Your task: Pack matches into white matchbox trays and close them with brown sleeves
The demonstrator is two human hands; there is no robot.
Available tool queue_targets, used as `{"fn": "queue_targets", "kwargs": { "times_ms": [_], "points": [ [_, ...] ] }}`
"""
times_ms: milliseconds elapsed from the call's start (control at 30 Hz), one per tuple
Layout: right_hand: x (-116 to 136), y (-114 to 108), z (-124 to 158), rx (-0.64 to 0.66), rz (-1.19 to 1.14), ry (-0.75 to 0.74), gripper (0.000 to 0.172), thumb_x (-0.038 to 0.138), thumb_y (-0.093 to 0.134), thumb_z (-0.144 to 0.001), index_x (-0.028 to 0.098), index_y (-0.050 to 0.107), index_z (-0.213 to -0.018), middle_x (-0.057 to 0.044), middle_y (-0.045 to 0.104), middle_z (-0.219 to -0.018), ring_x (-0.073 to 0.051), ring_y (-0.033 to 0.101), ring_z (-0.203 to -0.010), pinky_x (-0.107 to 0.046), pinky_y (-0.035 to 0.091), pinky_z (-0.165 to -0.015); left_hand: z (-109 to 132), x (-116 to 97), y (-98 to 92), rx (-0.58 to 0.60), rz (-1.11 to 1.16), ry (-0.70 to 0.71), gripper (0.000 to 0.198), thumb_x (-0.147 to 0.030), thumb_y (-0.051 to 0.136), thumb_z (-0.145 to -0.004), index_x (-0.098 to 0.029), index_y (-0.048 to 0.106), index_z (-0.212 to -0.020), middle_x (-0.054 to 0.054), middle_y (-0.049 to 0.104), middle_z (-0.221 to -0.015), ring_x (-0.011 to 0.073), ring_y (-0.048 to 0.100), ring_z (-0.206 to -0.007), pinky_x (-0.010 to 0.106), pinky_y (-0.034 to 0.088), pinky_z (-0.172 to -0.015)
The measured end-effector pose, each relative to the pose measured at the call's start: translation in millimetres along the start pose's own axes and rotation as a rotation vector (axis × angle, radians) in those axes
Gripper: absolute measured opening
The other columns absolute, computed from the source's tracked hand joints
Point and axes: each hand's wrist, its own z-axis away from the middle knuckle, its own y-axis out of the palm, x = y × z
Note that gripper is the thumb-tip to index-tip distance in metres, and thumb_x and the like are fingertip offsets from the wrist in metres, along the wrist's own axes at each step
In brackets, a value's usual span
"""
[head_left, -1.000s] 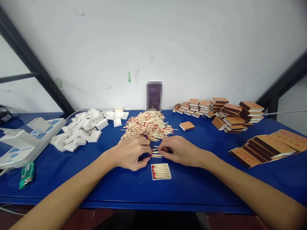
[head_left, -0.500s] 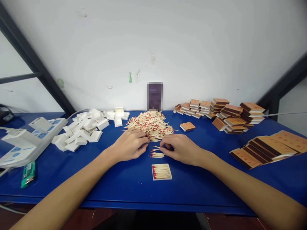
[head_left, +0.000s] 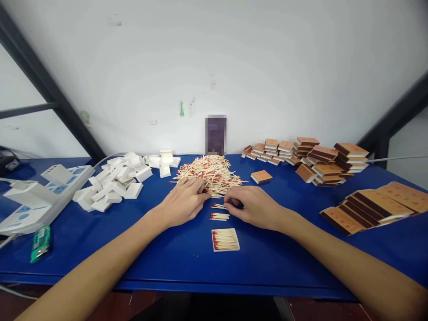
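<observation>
A large pile of red-tipped matches (head_left: 210, 171) lies at the back middle of the blue table. My left hand (head_left: 187, 200) rests at its front left edge, fingers curled into the matches; what the fingertips hold is hidden. On the right, my right hand (head_left: 252, 205) has thumb and forefinger closed at the stick ends of a few matches (head_left: 219, 206) lying on the table. Just nearer is a small row of matches (head_left: 220, 216), heads to the left. Closer still sits a white matchbox tray (head_left: 238, 243) filled with matches.
White matchbox trays (head_left: 117, 178) are heaped at left, beside a white power strip (head_left: 63, 191) and a green lighter (head_left: 40, 243). Stacked matchbox sleeves (head_left: 321, 160) stand at right, with more sleeves (head_left: 374, 207) nearer. One matchbox (head_left: 261, 176) lies right of the pile.
My left fingers have shifted slightly and curled further into the pile. The matches by my right hand now lie closer together, and that hand has barely moved.
</observation>
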Motion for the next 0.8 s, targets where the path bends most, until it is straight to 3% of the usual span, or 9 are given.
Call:
{"fn": "queue_targets", "kwargs": {
  "times_ms": [200,433,800],
  "points": [
    [0.5,2.3,-0.4,-0.004,0.008,0.028,0.012,0.029,0.059,-0.089,0.020,0.066,-0.088,0.001,0.060,-0.070,-0.012,0.051,-0.063,-0.025,0.031,-0.059,-0.6,1.6,1.2,0.039,-0.025,0.002,0.027,-0.017,0.044,-0.094,-0.018,0.068,-0.107,0.008,0.052,-0.094,0.0226,0.051,-0.089,0.036,0.039,-0.077],
    [-1.6,2.6,0.3,0.026,-0.013,-0.055,0.011,0.022,0.056,-0.089,0.019,0.061,-0.080,0.002,0.059,-0.071,-0.012,0.050,-0.065,-0.025,0.032,-0.060,-0.5,-0.1,2.2,0.024,0.000,0.003,0.027,-0.018,0.042,-0.096,-0.015,0.068,-0.104,0.009,0.053,-0.093,0.0221,0.052,-0.088,0.035,0.041,-0.076],
    [-0.6,4.8,0.3,0.037,-0.098,-0.079,0.010,0.017,0.054,-0.087,0.019,0.063,-0.082,0.002,0.058,-0.068,-0.011,0.049,-0.063,-0.024,0.032,-0.060,-2.5,-1.6,5.9,0.001,0.059,-0.056,0.023,-0.023,0.042,-0.098,-0.015,0.064,-0.095,0.009,0.055,-0.096,0.0219,0.051,-0.093,0.036,0.041,-0.082]
  ]
}}
